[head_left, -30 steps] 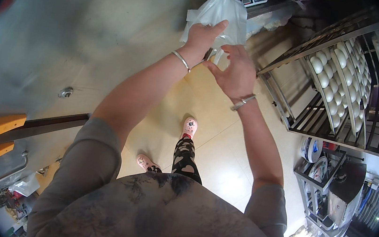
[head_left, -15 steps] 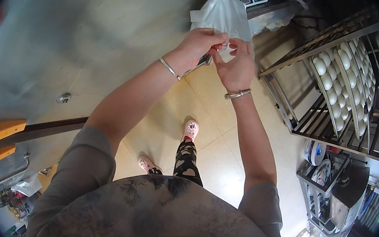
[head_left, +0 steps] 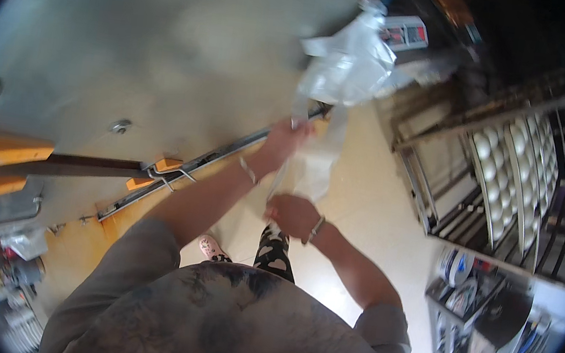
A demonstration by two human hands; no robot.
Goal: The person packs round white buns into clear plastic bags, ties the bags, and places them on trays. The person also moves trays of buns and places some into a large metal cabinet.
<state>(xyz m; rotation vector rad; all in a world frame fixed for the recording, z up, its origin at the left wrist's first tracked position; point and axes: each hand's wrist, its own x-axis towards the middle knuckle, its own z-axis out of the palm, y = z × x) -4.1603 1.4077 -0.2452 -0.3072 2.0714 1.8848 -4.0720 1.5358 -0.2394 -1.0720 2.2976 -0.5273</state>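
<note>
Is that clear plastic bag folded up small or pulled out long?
Pulled out long. The clear plastic bag hangs stretched between the left hand above and the right hand below, its top bunched and crumpled.

Soft, even indoor light, motion blur throughout, heavy fisheye bending and black vignette at the rim

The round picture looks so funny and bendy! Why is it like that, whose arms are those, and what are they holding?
There is no machine here, just a person wearing a small camera on their head that looks down. Its lens sees very wide, so straight things bend near the edge. You look down over a grey shirt to the feet on the pale floor. The left hand and right hand both grip a clear plastic bag, pulled long between them. On the left is a big grey metal door. On the right stands a rack of trays with pale round dough balls.
</note>
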